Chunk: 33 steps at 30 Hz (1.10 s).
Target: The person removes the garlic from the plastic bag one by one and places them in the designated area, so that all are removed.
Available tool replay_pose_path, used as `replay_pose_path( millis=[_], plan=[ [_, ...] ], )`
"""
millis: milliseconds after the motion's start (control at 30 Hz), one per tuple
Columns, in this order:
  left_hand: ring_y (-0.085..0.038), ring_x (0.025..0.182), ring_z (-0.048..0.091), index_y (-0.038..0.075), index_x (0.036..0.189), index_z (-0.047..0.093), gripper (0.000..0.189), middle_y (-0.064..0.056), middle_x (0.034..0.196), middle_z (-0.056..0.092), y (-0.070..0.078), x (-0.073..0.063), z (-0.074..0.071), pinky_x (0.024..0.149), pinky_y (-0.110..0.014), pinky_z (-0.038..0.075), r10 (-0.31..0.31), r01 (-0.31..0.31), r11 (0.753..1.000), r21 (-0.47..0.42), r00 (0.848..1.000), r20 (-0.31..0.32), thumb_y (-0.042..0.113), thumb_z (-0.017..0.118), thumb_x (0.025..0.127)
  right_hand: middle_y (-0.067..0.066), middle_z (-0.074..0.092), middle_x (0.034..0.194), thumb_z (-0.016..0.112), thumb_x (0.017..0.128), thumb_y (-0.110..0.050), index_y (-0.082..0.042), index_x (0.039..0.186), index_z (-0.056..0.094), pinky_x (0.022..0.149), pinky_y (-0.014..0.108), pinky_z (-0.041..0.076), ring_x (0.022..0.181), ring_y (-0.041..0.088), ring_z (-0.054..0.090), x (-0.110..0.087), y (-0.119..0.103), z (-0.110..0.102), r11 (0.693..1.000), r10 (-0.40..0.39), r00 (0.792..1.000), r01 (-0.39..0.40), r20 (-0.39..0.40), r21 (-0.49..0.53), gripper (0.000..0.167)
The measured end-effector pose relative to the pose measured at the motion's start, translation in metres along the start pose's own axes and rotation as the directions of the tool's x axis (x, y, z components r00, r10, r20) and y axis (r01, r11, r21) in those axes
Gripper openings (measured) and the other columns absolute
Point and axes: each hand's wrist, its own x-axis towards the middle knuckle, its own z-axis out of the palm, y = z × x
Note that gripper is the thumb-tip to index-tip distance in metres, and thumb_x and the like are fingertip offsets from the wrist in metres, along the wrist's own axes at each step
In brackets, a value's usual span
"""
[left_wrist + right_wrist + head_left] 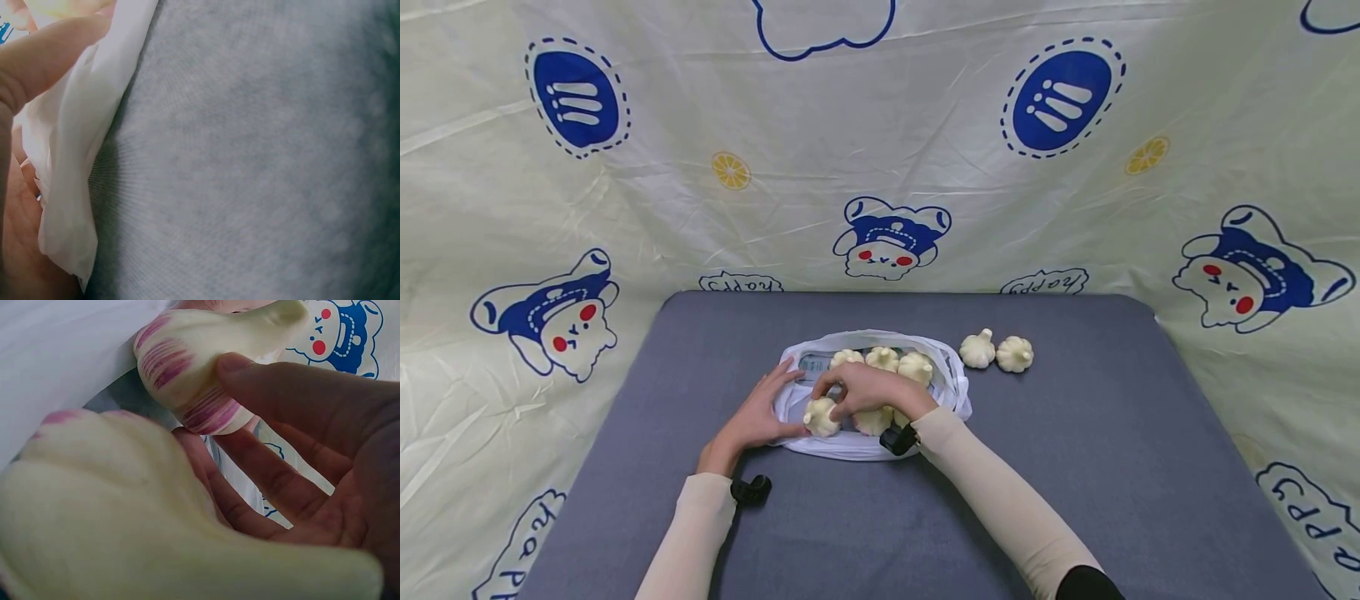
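Note:
A white plastic bag (951, 375) lies spread wide on the table, its mouth facing up. Several garlic bulbs (882, 359) sit inside it along the back and front. My right hand (871, 388) reaches over the bag and pinches a garlic bulb (822, 417) between thumb and fingers at the bag's front left; purple streaks show on this bulb (165, 362) in the right wrist view. Another bulb (106, 494) fills that view's near corner. My left hand (762, 414) holds the bag's left edge, its thumb (56, 53) over the white plastic (75, 156).
Two garlic bulbs (1015, 354) lie on the grey table (1075, 467) to the right of the bag. A barcode-like patch (813, 364) shows inside the bag at the back left. Behind the table hangs a pale printed sheet (925, 150).

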Motion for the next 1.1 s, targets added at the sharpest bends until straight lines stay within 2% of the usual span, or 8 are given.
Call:
replay_pose_path(
  millis=[200, 433, 567, 833, 1100],
  plan=[
    [-0.043, 0.157, 0.019, 0.006, 0.151, 0.049, 0.092, -0.017, 0.171, 0.022, 0.000, 0.000, 0.001, 0.126, -0.066, 0.009, 0.004, -0.004, 1.000, -0.001, 1.000, -0.003, 0.029, 0.090, 0.072, 0.000, 0.071, 0.120, 0.080, 0.088, -0.011, -0.014, 0.122, 0.072, 0.085, 0.027, 0.055, 0.102, 0.019, 0.067, -0.002, -0.001, 0.000, 0.999, -0.013, 0.999, 0.012, -0.039, -0.033, 0.034],
    [-0.044, 0.157, 0.017, 0.009, 0.151, 0.049, 0.092, -0.016, 0.171, 0.021, 0.000, 0.000, 0.000, 0.126, -0.066, 0.008, -0.006, 0.006, 1.000, -0.012, 1.000, -0.001, 0.032, 0.091, 0.072, 0.006, 0.068, 0.127, 0.077, 0.090, -0.008, -0.009, 0.124, 0.070, 0.090, 0.028, 0.058, 0.102, 0.020, 0.071, -0.014, -0.003, -0.005, 0.997, -0.049, 0.995, 0.054, -0.086, 0.053, 0.035],
    [-0.044, 0.158, 0.015, 0.010, 0.152, 0.049, 0.092, -0.015, 0.172, 0.019, 0.001, -0.001, -0.001, 0.126, -0.067, 0.008, -0.017, 0.017, 1.000, -0.018, 1.000, 0.001, 0.033, 0.090, 0.073, 0.005, 0.068, 0.126, 0.076, 0.091, -0.009, -0.010, 0.125, 0.069, 0.090, 0.027, 0.059, 0.102, 0.017, 0.070, -0.022, -0.003, -0.007, 0.994, -0.075, 0.989, 0.084, -0.129, 0.067, 0.035],
    [-0.044, 0.158, 0.013, 0.011, 0.153, 0.048, 0.093, -0.013, 0.173, 0.017, 0.002, -0.001, 0.000, 0.126, -0.066, 0.008, -0.038, 0.038, 0.999, -0.007, 0.999, 0.007, 0.033, 0.090, 0.074, 0.007, 0.067, 0.129, 0.077, 0.091, -0.012, -0.010, 0.129, 0.067, 0.089, 0.026, 0.060, 0.101, 0.016, 0.070, -0.041, -0.006, -0.009, 0.990, -0.061, 0.964, 0.092, -0.260, 0.108, 0.040],
    [-0.044, 0.157, 0.016, 0.008, 0.153, 0.046, 0.096, -0.015, 0.172, 0.018, 0.001, -0.001, 0.001, 0.127, -0.064, 0.009, -0.028, 0.028, 1.000, 0.014, 1.000, 0.003, 0.035, 0.090, 0.073, 0.008, 0.066, 0.130, 0.077, 0.092, -0.016, -0.012, 0.132, 0.065, 0.088, 0.027, 0.061, 0.099, 0.015, 0.071, -0.063, -0.003, -0.008, 0.980, -0.011, 0.939, 0.080, -0.345, 0.185, 0.041]
  ],
)
